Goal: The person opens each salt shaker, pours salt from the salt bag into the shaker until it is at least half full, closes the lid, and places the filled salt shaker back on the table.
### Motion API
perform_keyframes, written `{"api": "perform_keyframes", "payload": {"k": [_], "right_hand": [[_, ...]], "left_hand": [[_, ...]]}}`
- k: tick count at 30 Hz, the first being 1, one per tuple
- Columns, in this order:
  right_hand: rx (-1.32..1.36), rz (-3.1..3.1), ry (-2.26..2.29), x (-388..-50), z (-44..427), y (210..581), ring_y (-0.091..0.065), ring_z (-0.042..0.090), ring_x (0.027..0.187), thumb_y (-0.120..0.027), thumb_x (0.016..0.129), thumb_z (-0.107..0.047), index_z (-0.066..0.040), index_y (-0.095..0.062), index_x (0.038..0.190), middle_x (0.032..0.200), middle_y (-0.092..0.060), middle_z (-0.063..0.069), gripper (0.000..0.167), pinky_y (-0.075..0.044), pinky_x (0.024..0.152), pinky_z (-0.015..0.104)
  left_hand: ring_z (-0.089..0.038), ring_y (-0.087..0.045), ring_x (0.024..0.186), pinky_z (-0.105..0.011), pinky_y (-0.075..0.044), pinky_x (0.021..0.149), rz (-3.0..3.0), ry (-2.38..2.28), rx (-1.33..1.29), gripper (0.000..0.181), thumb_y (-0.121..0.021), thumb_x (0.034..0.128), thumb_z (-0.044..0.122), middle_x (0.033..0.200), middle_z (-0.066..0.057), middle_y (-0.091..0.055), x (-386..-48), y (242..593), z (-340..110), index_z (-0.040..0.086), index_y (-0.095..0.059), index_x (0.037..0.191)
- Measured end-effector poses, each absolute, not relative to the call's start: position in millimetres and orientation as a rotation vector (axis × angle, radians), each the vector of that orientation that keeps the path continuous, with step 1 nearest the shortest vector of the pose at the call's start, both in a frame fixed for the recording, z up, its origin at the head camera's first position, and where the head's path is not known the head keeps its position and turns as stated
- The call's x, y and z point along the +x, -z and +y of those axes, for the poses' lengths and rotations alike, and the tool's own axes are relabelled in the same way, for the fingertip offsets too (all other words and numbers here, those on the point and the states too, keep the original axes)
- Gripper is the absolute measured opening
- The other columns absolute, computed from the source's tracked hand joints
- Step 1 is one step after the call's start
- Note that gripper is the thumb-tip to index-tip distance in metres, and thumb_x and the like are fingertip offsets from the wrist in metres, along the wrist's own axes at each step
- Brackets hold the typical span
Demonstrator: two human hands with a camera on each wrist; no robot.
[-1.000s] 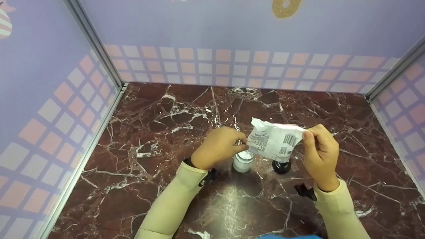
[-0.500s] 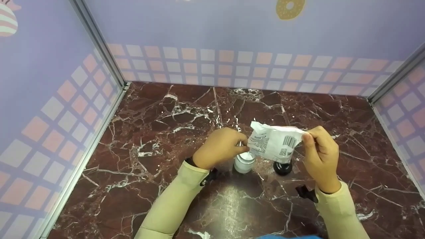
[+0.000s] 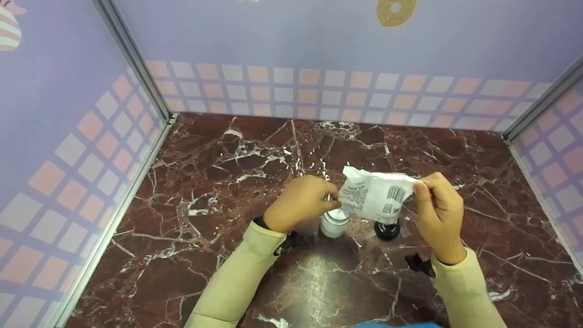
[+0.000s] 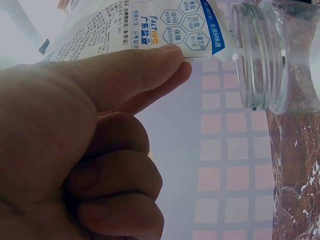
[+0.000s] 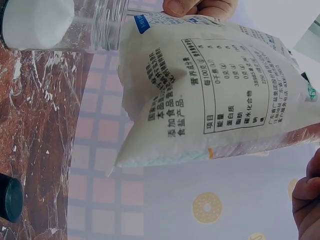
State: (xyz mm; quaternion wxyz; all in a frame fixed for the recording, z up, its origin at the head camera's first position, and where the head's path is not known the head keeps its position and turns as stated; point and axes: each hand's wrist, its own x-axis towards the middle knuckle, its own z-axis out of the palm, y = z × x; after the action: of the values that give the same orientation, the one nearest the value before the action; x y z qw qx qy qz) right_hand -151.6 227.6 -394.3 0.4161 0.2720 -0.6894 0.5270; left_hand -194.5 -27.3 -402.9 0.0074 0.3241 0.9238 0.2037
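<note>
A white printed salt bag [image 3: 375, 196] is held tilted above a clear glass jar [image 3: 334, 225], its lower left corner at the jar's mouth. The left hand [image 3: 303, 200] pinches that corner between thumb and index finger, the other fingers curled. At the bag's upper right end, the right hand [image 3: 439, 212] grips it with thumb and fingers. In the right wrist view white salt [image 5: 37, 22] lies in the jar, and the bag [image 5: 215, 90] bulges beside the glass rim. A black round lid [image 3: 387, 230] sits right of the jar, partly under the bag.
White grains [image 3: 324, 168] are scattered on the dark red marbled table [image 3: 205, 273] behind the jar. Purple panels [image 3: 291, 36] with pink and white squares stand at the back and both sides. A bit of blue [image 3: 396, 325] shows at the near edge.
The head view has shifted slightly. Both hands keep their grip on the bag, which hangs a little lower at its upper edge than a second ago.
</note>
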Motion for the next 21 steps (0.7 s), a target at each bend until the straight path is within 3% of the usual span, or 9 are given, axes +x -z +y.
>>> {"api": "perform_keyframes", "payload": {"k": [21], "right_hand": [[0.673,-1.716,-1.322,-151.8,229.3,394.9,-0.039,0.011,0.065,-0.060,0.106,-0.021,0.013,-0.055,0.075,0.068,-0.043,0.011,0.046,-0.031,0.064,0.017]], "left_hand": [[-0.007,-0.061,0.070,-0.028,-0.051,0.066,2.882,-0.693,1.007,0.014,-0.074,0.0960,0.033,0.089,0.010,-0.076,-191.3,401.7,-26.6,0.021,-0.079,0.093]]}}
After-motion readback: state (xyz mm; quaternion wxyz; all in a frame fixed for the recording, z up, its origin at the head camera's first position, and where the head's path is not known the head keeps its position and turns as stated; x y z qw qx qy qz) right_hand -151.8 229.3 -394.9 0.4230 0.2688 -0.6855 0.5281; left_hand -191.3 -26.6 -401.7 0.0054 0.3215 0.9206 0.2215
